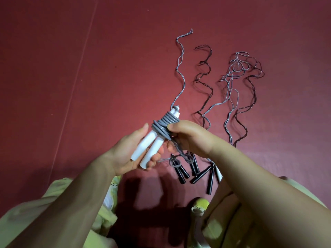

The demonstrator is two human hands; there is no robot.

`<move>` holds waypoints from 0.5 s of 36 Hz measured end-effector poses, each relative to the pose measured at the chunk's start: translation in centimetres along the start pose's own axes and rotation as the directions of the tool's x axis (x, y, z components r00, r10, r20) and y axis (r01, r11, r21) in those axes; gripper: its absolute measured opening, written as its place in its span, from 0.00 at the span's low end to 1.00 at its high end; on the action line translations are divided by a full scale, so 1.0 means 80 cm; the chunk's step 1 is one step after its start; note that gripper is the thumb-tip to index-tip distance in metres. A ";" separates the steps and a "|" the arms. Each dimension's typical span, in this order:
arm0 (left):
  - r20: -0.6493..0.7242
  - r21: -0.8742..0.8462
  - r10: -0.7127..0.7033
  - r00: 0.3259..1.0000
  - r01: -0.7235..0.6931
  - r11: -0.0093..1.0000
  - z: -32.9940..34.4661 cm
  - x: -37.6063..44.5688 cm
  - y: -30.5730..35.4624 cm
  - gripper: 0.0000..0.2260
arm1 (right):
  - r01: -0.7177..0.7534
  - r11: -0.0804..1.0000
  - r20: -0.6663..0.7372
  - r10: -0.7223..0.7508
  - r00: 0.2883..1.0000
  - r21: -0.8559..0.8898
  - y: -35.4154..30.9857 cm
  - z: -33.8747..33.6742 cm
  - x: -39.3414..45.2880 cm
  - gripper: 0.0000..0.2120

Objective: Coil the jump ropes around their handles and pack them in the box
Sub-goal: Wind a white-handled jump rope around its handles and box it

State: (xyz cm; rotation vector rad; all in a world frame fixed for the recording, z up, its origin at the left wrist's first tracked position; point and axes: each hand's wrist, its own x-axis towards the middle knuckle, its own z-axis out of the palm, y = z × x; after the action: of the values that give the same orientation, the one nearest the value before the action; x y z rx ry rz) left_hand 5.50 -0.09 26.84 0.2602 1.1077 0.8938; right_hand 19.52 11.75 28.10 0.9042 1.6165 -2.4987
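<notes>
Two white handles (149, 145) lie side by side in the left hand (129, 154), whose fingers curl under them. The right hand (189, 136) pinches the grey rope coil (163, 125) wound round their upper half. Beyond, loose jump ropes (231, 90) with black handles (194, 169) trail across the red floor (89, 68).
</notes>
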 end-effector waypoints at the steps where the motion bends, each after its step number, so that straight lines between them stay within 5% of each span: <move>1: -0.010 -0.003 -0.002 1.000 0.002 1.000 -0.001 0.000 0.000 0.30 | -0.021 1.000 -0.003 0.021 1.000 0.005 -0.001 0.000 0.000 0.12; 9: -0.213 0.150 0.049 0.976 -0.017 0.989 0.000 0.009 -0.005 0.27 | -0.163 0.970 -0.175 0.131 0.976 -0.179 0.006 -0.003 0.003 0.14; 18: -0.259 0.149 0.081 0.963 -0.043 0.988 -0.004 0.013 -0.006 0.27 | -0.192 0.957 -0.280 0.127 0.951 -0.217 0.007 -0.003 0.007 0.18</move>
State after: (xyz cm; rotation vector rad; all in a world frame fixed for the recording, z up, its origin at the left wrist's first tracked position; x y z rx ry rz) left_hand 5.66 0.26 25.73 0.3004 1.4209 0.9244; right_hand 19.35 11.83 27.29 1.3180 1.7869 -2.0878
